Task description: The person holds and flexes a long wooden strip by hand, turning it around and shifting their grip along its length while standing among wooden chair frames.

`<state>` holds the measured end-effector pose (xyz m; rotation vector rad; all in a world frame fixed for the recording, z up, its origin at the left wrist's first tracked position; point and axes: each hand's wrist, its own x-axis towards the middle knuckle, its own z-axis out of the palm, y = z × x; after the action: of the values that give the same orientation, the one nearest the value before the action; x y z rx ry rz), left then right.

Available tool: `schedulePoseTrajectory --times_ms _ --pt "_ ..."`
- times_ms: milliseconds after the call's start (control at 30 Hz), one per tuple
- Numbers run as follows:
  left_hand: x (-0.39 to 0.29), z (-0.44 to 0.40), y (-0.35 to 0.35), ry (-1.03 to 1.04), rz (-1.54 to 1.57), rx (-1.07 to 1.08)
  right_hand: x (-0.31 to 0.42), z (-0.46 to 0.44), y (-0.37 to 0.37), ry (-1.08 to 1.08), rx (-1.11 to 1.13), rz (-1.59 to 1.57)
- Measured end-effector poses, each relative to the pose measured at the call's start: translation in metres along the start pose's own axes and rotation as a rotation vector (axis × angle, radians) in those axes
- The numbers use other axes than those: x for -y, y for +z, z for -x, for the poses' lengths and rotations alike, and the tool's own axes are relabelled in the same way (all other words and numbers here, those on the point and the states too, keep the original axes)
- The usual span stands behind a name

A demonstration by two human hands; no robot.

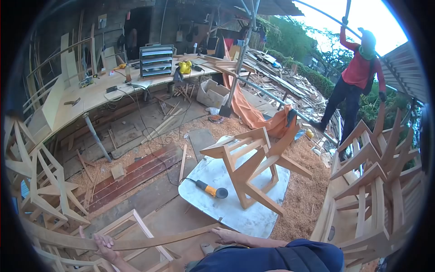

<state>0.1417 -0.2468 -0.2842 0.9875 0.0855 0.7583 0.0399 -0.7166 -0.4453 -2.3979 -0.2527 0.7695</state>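
The person wears a top (240, 261) in navy blue, crossed by a darker, almost charcoal panel (297, 260) with straight edges. The cloth looks matt and softly creased, rounding off smoothly toward the dark shoulder (328, 254). The right forearm (263, 240) is bare beyond the cloth; just where the sleeve ends is hard to tell. The left forearm (126, 265) is bare as far as it shows. The left grip (105, 247) and right grip (224, 235) are ungloved hands with slender, rounded fingers.
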Motion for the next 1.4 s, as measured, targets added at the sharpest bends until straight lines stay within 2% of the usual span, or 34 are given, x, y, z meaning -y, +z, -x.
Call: schedulePoseTrajectory --times_ms 167,200,400,500,700,833,1000,1300,1400 --pt "0.039 -0.003 0.027 -0.023 0.025 0.063 -0.021 0.022 -0.013 -0.064 -0.035 -0.032" --pt "0.048 -0.003 0.032 -0.016 0.034 0.067 -0.028 0.023 -0.011 -0.105 -0.098 -0.012" --pt "0.072 -0.007 0.081 -0.002 0.028 0.165 -0.018 0.063 -0.011 0.017 -0.179 -0.212" --pt "0.083 -0.016 0.093 -0.011 0.041 0.261 -0.013 0.069 0.006 0.086 -0.235 -0.159" --pt "0.096 -0.018 0.09 0.0 0.018 0.351 0.013 0.065 -0.006 0.063 -0.277 -0.345" --pt "0.11 -0.009 0.089 -0.003 0.061 0.377 0.057 0.085 -0.068 0.076 -0.411 -0.341" --pt "0.114 0.003 0.092 -0.018 0.077 0.395 0.07 0.111 -0.111 -0.027 -0.703 -0.432" --pt "0.107 0.028 0.062 0.035 0.034 0.404 0.091 0.103 -0.121 -0.126 -0.697 -0.456" --pt "0.137 0.04 0.046 0.086 0.002 0.436 0.1 0.093 -0.135 -0.158 -0.726 -0.49"
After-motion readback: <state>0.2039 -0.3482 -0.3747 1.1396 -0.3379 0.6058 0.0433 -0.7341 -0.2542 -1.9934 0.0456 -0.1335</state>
